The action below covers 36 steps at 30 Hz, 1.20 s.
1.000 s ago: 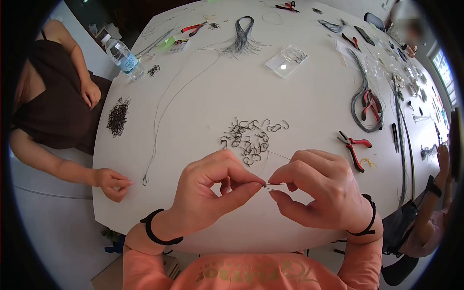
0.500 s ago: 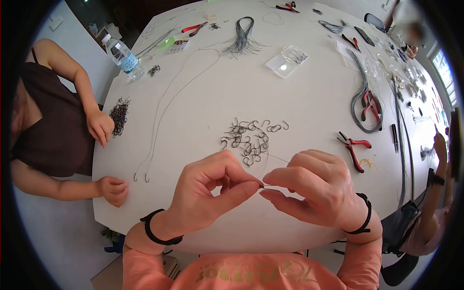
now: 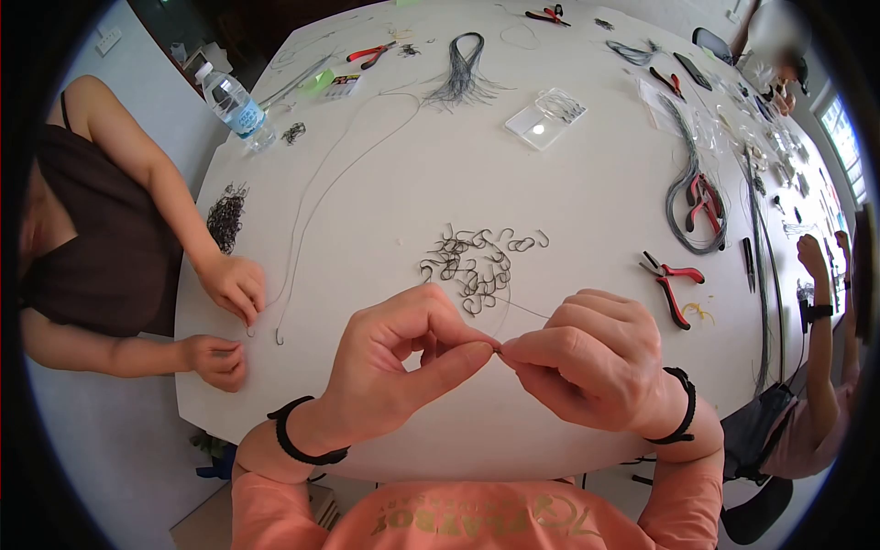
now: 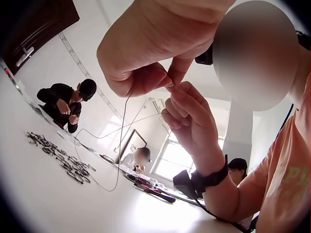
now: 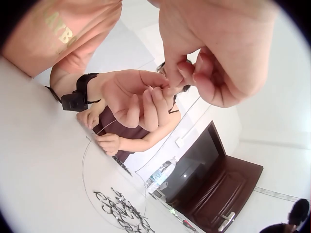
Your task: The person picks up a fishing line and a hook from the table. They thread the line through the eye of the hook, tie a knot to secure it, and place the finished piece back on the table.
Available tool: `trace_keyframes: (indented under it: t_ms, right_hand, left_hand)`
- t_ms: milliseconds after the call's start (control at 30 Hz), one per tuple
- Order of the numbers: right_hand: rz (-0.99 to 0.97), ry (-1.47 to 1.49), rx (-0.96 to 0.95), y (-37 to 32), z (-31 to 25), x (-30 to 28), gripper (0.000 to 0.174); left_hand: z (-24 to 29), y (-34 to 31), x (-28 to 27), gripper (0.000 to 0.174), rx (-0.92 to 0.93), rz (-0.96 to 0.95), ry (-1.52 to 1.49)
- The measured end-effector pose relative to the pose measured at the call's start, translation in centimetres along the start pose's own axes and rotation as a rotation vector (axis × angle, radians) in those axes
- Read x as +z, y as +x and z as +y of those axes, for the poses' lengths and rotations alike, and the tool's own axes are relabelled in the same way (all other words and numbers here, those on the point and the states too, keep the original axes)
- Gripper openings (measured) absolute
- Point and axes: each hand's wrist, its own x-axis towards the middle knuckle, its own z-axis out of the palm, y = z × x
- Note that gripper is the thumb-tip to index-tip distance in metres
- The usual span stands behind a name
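My left hand (image 3: 403, 362) and right hand (image 3: 591, 362) meet fingertip to fingertip above the near side of the table. Each pinches with thumb and index finger at a tiny dark piece with thin line; most of it is hidden by the fingers. The thin line (image 4: 120, 160) hangs in a loop from the hands in the left wrist view. Just beyond the hands lies a loose pile of dark hooks (image 3: 472, 261), also seen in the right wrist view as hooks (image 5: 121, 211).
Red-handled pliers (image 3: 674, 286) lie right of my hands, near a looped bundle of line (image 3: 678, 197). A clear box (image 3: 541, 124) and a water bottle (image 3: 240, 115) stand farther back. At the left, another person's hands (image 3: 236, 289) handle a hook and line.
My right fingertips have closed in against the left ones, covering the small piece. The person at the left has reached forward to a hook on the table.
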Motion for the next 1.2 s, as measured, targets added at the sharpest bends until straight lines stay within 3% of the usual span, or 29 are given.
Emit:
trace_keyframes:
  t_ms: [233,300,633,667,800,1200]
  right_hand:
    - [-0.041,0.021,0.014,0.1,-0.2,-0.4,0.025]
    - [-0.052,-0.030,0.033,0.1,-0.4,-0.5,0.027]
    - [-0.026,-0.167,-0.052,-0.2,-1.3,-0.7,0.031]
    - [-0.075,-0.145,-0.035,-0.4,-1.6,-1.0,0.023]
    - [-0.060,-0.183,-0.041,-0.8,-1.5,-0.8,0.020]
    - [-0.081,-0.177,-0.020,-1.1,-0.4,-0.3,0.018]
  left_hand:
    - [-0.4,0.3,0.0,0.006,0.079,0.056,0.091]
    - [-0.2,0.5,0.0,0.009,0.251,-0.015,0.257]
    - [0.3,-0.2,0.1,0.009,0.348,-0.018,0.227]
    - [0.2,-0.2,0.2,0.011,0.361,-0.012,0.228]
    - [0.7,-0.4,0.0,0.011,0.341,-0.001,0.301]
    - [-0.6,0.3,0.3,0.015,0.454,0.106,0.380]
